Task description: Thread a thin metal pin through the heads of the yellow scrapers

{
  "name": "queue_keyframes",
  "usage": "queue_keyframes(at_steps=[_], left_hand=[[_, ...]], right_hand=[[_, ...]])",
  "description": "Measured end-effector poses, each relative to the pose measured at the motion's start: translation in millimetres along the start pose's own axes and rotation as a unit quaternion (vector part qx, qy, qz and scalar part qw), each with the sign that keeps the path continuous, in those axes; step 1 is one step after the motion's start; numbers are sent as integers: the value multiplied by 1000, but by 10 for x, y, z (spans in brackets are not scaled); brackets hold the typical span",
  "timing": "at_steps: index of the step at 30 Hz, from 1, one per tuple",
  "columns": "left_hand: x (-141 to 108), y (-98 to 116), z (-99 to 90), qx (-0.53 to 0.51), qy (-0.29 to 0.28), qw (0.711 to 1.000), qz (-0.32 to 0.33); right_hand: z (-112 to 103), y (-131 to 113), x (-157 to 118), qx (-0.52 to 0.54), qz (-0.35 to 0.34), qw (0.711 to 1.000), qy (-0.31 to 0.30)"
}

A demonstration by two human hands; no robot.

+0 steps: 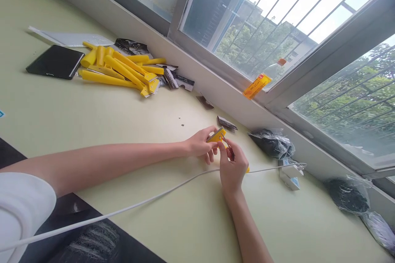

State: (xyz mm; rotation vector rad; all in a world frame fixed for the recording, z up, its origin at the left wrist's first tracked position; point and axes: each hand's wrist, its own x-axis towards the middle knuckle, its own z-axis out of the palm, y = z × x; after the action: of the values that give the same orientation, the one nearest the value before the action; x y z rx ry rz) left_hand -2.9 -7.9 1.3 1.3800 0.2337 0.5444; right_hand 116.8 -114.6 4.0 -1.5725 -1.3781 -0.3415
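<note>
My left hand (pixel 202 143) is closed around the head of a yellow scraper (pixel 217 135), which is tilted above the table. A small screw or hole shows on its yellow face. My right hand (pixel 233 168) grips a slim tool (pixel 226 141) with a thin metal shaft and a dark red handle; it looks like a screwdriver. Its tip meets the scraper's head. Part of the yellow handle shows beneath my right hand, the rest being hidden. Two tiny parts, one a shiny bit (pixel 180 118) and one a dark bit (pixel 182 125), lie beyond my left wrist.
A pile of yellow scrapers (pixel 120 70) lies at the back left beside a black box (pixel 55 61). Black packets (pixel 226 123) line the window wall. A white cable (pixel 160 194) crosses the table under my right hand. Plastic-wrapped black bundles (pixel 271 143) are at right.
</note>
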Motion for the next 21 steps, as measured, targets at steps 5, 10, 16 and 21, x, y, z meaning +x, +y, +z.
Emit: queue_keyframes(at_steps=[5, 10, 16, 21], left_hand=[[-33, 29, 26, 2, -12, 1000, 0], [-52, 37, 33, 4, -21, 1000, 6], [-56, 32, 37, 19, -27, 999, 15], [-73, 35, 46, 29, -23, 999, 20]], right_hand=[[2, 37, 18, 6, 5, 1000, 3], [-4, 30, 29, 29, 5, 1000, 4], [-14, 13, 23, 31, 1, 999, 9], [-19, 8, 20, 20, 4, 1000, 11]])
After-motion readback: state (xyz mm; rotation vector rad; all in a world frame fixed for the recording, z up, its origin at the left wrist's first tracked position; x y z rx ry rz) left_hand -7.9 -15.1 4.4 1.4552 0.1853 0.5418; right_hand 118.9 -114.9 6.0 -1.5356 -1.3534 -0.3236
